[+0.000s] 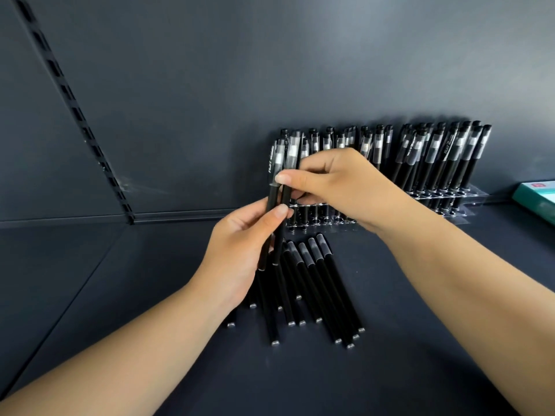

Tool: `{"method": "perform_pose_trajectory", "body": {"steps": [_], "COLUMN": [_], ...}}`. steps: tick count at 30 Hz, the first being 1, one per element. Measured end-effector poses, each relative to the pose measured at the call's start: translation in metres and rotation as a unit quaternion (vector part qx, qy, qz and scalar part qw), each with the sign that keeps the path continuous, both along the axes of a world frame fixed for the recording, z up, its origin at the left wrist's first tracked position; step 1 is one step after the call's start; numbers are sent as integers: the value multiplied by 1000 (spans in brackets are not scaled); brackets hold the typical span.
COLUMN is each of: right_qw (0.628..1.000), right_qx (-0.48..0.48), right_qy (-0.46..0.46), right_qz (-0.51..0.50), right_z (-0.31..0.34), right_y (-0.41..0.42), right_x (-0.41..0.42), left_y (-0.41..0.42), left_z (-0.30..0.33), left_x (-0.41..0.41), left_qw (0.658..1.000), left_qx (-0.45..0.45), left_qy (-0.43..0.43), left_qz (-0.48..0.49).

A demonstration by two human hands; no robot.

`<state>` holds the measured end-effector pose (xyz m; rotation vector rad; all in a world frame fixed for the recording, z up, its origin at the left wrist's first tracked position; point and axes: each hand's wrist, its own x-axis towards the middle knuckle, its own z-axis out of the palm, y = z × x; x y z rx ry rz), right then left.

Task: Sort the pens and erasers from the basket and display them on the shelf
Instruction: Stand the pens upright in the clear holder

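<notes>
The left hand grips two black pens low on their barrels, holding them nearly upright above the shelf. The right hand pinches the same two pens higher up, thumb across the front just under their clear caps. Behind the hands, along the back wall, a clear rack stands full of upright pens. On the shelf below the hands lies a loose pile of pens, caps toward the rack. A green box sits at the far right edge.
</notes>
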<state>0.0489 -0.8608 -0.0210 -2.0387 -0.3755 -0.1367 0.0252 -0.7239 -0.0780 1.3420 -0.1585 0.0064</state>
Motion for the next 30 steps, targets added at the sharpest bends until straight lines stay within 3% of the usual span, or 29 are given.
{"method": "perform_pose_trajectory", "body": {"steps": [5,9,11,25,30], "right_qw": [998,969,955,961,963], "right_qx": [54,-51,-63,-165,-159], "right_qy": [16,-152,-187,-138,-141], "right_qz": [-21,-190,-220,-173,-165], "right_z": [19,27,24,-13,-21], "right_y": [-17,-34,-37,-26,-26], "right_x": [1,6,8,27,30], "left_y": [4,5,4,2,1], "left_z": [-3,-3,-4,-16,-14], "left_x": [5,9,11,12,6], "left_qw": [998,997,997,994,992], "left_qx": [10,6,-6,52,38], "left_qy": [-22,-29,-30,-87,-109], "left_qz": [51,70,69,48,57]}}
